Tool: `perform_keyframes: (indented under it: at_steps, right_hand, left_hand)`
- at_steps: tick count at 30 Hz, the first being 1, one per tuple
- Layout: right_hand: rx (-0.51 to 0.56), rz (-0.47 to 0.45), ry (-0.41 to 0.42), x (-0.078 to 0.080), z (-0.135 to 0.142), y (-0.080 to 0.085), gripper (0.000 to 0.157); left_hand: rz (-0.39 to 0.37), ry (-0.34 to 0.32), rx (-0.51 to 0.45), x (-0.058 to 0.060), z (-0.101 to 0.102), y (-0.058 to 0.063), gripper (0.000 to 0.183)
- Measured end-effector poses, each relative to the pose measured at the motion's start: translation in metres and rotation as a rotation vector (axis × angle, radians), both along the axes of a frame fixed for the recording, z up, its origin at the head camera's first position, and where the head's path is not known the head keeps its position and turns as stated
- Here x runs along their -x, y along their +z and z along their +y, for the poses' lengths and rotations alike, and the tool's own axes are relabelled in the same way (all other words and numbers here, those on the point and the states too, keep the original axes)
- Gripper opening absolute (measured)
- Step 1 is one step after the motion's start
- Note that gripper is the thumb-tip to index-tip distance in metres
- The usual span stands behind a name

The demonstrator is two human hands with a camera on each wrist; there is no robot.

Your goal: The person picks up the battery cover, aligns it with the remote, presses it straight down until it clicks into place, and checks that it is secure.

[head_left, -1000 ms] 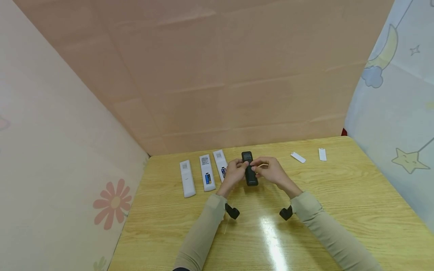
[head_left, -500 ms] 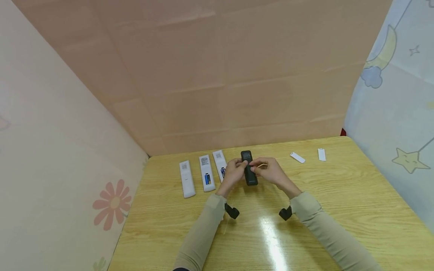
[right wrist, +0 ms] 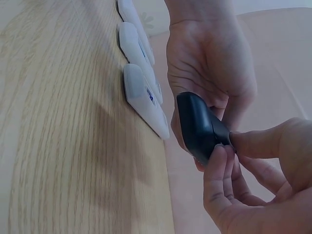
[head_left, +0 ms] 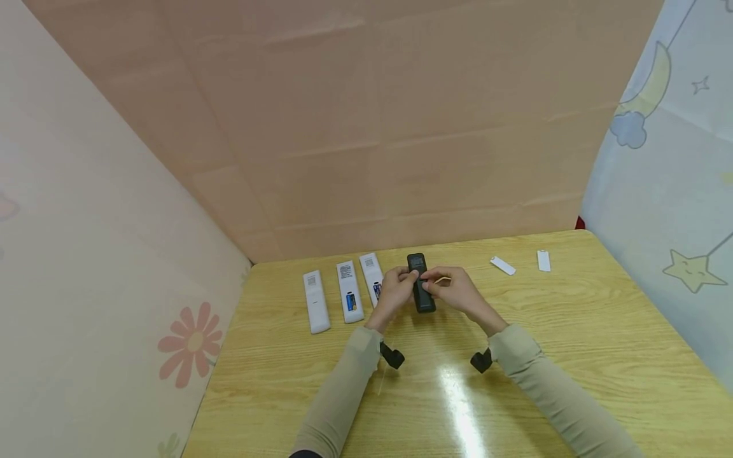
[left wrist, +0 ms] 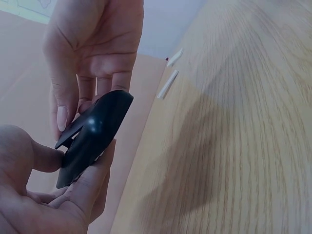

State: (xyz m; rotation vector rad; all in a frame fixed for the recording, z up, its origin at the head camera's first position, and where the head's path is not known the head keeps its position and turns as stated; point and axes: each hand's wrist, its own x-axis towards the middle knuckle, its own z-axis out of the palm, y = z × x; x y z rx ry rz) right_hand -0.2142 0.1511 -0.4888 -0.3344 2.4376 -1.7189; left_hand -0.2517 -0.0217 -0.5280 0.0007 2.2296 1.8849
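Note:
A black remote control (head_left: 424,301) is held over the table with its back facing up. My left hand (head_left: 395,291) grips it from the left side, thumb on top and fingers underneath. From the other side my right hand (head_left: 456,289) pinches its black battery cover (left wrist: 79,127) between thumb and fingers. In the left wrist view the cover stands tilted, one end raised off the remote with a narrow gap below. The compartment inside is hidden.
Left of the hands lie three white remotes; the leftmost remote (head_left: 317,303) has its back closed. The middle remote (head_left: 346,280) and nearest remote (head_left: 371,270) show batteries in open compartments. Two white battery covers, one slanted (head_left: 503,266) and one straighter (head_left: 543,261), lie at the back right.
Both hands keep their hold on the black remote and stay almost in place. Only slight shifts show; the white remotes and covers have not moved.

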Motion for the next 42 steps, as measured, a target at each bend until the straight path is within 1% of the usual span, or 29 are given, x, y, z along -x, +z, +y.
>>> perform_keyframes:
  at_steps: [2,5,17,25,30,34,39,42]
  right_hand:
    - [-0.006,0.002,-0.012,0.004,0.001,-0.009,0.029]
    - [-0.014,0.016,-0.023,0.006,0.003,-0.014,0.028]
    - [-0.075,0.073,-0.032,0.004,0.004,-0.016,0.026]
    - [-0.077,0.076,-0.063,0.003,0.001,-0.012,0.025]
    - [-0.057,0.051,-0.077,0.002,0.001,-0.014,0.026]
    - [-0.046,0.032,-0.087,0.001,0.0,-0.017,0.028]
    - [-0.046,0.036,-0.1,0.002,0.001,-0.02,0.031]
    - [-0.044,0.025,-0.107,0.003,0.002,-0.02,0.036]
  left_hand:
    - [0.0,0.002,-0.005,0.0,0.0,0.0,0.047]
    - [0.004,0.003,-0.009,0.001,0.001,-0.001,0.046]
    - [0.041,-0.033,-0.032,-0.004,-0.002,0.001,0.043]
    - [0.035,-0.009,-0.01,-0.005,0.0,0.004,0.047]
    - [0.035,0.008,0.003,-0.005,0.003,0.004,0.042]
    - [0.034,0.018,0.008,-0.005,0.004,0.003,0.039]
    - [0.034,0.032,0.007,-0.005,0.005,0.004,0.039]
    - [0.031,0.043,0.015,-0.004,0.006,0.004,0.038]
